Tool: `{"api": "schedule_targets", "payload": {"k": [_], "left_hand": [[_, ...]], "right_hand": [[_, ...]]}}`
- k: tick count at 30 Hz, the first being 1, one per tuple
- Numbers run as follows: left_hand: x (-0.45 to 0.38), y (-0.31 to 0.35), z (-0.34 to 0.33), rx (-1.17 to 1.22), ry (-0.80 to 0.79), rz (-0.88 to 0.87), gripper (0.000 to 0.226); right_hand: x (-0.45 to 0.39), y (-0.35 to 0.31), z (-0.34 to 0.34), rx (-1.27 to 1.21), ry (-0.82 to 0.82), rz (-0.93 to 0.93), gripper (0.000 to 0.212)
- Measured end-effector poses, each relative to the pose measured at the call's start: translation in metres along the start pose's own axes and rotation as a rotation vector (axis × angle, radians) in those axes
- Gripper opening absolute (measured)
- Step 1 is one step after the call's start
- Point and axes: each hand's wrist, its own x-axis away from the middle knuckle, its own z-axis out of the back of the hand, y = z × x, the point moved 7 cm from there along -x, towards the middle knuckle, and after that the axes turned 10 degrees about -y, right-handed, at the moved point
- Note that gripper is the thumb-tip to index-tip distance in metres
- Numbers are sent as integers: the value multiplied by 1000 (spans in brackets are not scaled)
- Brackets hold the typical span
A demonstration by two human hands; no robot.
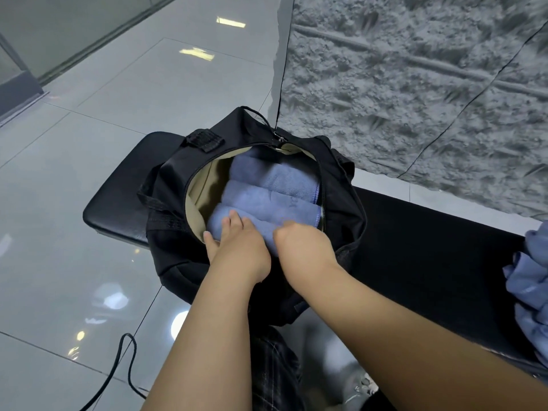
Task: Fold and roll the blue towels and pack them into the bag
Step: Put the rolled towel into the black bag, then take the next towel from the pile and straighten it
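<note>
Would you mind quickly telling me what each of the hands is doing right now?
Left hand: open, fingers resting on the nearest rolled towel in the bag.
Right hand: on the same towel; fingers hidden, grip cannot be told.

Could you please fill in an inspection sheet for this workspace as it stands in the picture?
Surface: black padded bench carries the bag and loose towels.
Job's things: black bag, unzipped, tan lining, three rolled blue towels side by side inside; loose blue towels heaped at the bench's right end, not yet rolled.
Clutter: nothing seen.
Hands: left hand lies on the nearest roll, fingers straight; right hand presses the same roll, fingers curled under and hidden.
Cables: black cord looped on the floor; thin black line down the wall.
Surroundings: glossy grey floor tiles, rough grey wall.
</note>
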Motion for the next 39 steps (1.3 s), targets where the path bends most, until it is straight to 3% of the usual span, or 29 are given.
{"api": "schedule_targets", "payload": {"k": [15, 19, 21, 24, 26, 29, 33, 39], "left_hand": [[-3, 13, 1, 23, 43, -35, 77], [2, 23, 8, 108, 89, -105, 67], [7, 28, 16, 211, 186, -167, 64], [28, 41, 36, 478, 504, -382, 55], [50, 58, 47, 625, 685, -574, 45], [80, 97, 50, 618, 856, -873, 39], [98, 148, 25, 597, 818, -1070, 36], [95, 200, -18, 512, 602, -1090, 37]], "right_hand": [[3, 12, -2, -8, -28, -5, 34], [17, 21, 12, -65, 152, 29, 30], [29, 29, 20, -102, 336, 100, 36], [52, 56, 21, -219, 613, 149, 37], [68, 73, 17, -233, 688, 151, 34], [86, 103, 8, -265, 724, 102, 43], [107, 152, -7, -321, 795, -77, 48], [152, 227, -27, -492, 849, -384, 41]]}}
